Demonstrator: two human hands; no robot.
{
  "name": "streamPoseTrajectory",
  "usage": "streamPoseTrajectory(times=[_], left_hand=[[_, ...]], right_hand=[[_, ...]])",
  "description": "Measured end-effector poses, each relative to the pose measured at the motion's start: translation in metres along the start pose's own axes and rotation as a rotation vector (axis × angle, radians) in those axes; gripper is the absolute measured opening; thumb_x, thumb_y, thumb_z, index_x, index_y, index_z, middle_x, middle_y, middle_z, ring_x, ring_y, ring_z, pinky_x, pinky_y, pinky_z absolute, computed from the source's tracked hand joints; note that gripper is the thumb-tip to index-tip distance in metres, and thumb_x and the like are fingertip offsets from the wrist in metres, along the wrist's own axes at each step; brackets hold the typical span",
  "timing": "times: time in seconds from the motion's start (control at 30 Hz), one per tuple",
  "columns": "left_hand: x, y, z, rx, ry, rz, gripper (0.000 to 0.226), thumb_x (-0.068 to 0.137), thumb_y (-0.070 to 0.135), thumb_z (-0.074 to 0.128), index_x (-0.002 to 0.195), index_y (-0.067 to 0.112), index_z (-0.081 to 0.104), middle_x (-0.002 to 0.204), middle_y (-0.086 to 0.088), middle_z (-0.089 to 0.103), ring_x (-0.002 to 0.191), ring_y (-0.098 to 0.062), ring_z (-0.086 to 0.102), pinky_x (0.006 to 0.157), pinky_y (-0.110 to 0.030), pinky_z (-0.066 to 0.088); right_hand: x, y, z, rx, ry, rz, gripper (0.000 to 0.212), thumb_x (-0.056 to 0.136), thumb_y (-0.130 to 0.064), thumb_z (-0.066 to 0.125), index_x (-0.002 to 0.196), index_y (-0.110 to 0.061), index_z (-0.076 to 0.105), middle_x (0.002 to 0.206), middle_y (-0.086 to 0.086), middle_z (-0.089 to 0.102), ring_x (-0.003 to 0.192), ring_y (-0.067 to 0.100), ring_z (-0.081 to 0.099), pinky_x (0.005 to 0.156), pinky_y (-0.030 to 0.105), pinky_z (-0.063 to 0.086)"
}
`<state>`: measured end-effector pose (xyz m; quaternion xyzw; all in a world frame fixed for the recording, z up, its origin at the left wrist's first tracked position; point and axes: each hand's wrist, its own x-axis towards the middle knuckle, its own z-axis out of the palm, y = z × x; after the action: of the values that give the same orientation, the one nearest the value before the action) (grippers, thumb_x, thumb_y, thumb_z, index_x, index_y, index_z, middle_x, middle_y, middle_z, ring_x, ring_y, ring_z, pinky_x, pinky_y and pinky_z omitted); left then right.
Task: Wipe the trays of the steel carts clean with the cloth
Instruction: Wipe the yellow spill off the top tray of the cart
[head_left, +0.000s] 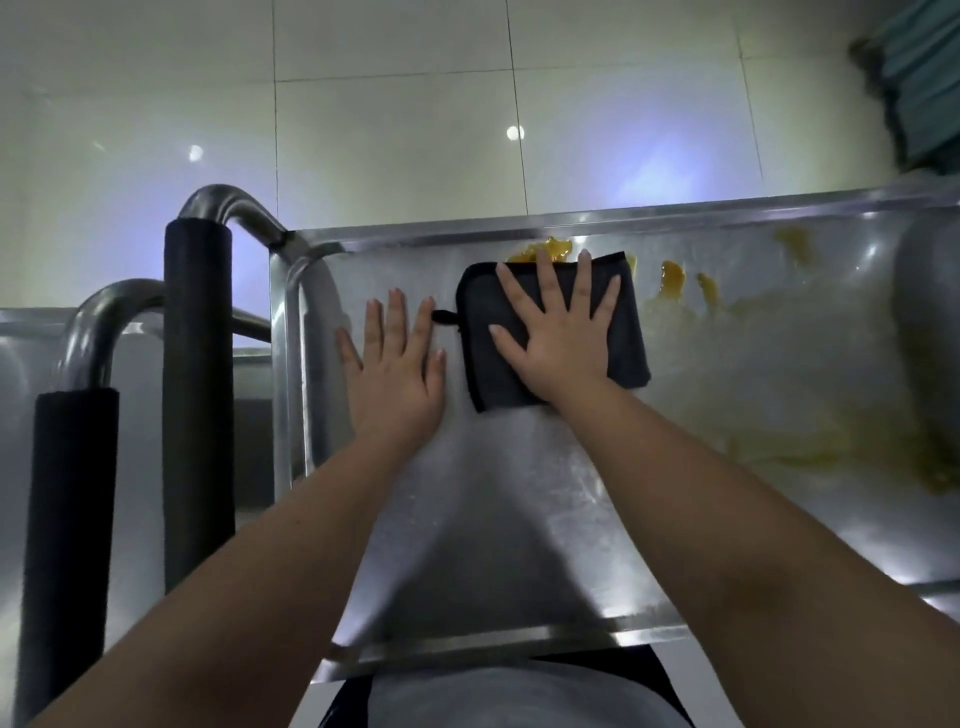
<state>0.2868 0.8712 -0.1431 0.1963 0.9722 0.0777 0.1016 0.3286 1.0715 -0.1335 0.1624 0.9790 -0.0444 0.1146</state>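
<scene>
With both hands open and apart, right hand (558, 338) flat on the folded cloth (631, 343) near the tray's (493, 493) far rim, left hand (400, 374) on bare steel beside it, sweep rightward through the yellow smears (672, 273), pressing evenly, overlapping passes.

The right hand (558, 338) presses flat, fingers spread, on the dark cloth (629, 343) on the steel tray (519, 493), the left hand (397, 369) flat on bare steel at the cloth's nine o'clock, yellow smears (671, 273) from its twelve to three o'clock.
</scene>
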Motion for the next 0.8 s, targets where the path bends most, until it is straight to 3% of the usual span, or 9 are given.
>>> streamPoseTrajectory(times=[0.2,0.5,0.67,0.8], left_hand=[[0.000,-0.002,0.003,0.004,0.006,0.002,0.056,0.101,0.048,0.014,0.154,0.038,-0.001,0.164,0.002,-0.003,0.150,-0.019,-0.009,0.118,-0.056,-0.006],[0.000,-0.001,0.002,-0.020,0.015,0.007,0.055,0.102,0.044,0.020,0.155,0.036,0.005,0.164,0.000,0.003,0.151,-0.022,-0.004,0.118,-0.058,-0.002],[0.000,-0.001,0.000,-0.029,0.024,0.001,0.055,0.102,0.038,0.022,0.155,0.031,0.009,0.164,-0.001,0.007,0.151,-0.023,0.000,0.119,-0.056,-0.001],[-0.001,-0.001,0.003,-0.034,0.022,-0.017,0.058,0.102,0.035,0.021,0.156,0.027,0.001,0.164,0.000,0.002,0.150,-0.020,-0.007,0.119,-0.055,-0.001]], right_hand=[[-0.035,0.004,0.006,0.008,0.009,-0.049,0.070,0.089,-0.076,0.007,0.152,-0.047,-0.003,0.165,-0.001,-0.005,0.147,0.043,-0.008,0.110,0.071,-0.006],[-0.193,0.018,0.048,0.032,-0.024,-0.177,0.076,0.086,-0.078,0.033,0.152,-0.044,0.021,0.164,0.004,0.012,0.146,0.048,0.006,0.107,0.077,0.007],[-0.159,0.016,0.038,0.039,-0.020,-0.132,0.074,0.088,-0.076,0.028,0.153,-0.043,0.021,0.164,0.004,0.013,0.146,0.048,0.005,0.107,0.076,0.004],[-0.089,0.011,0.022,0.035,0.016,-0.009,0.073,0.088,-0.077,0.021,0.153,-0.044,0.012,0.165,0.002,0.007,0.147,0.047,0.000,0.109,0.074,-0.001]])
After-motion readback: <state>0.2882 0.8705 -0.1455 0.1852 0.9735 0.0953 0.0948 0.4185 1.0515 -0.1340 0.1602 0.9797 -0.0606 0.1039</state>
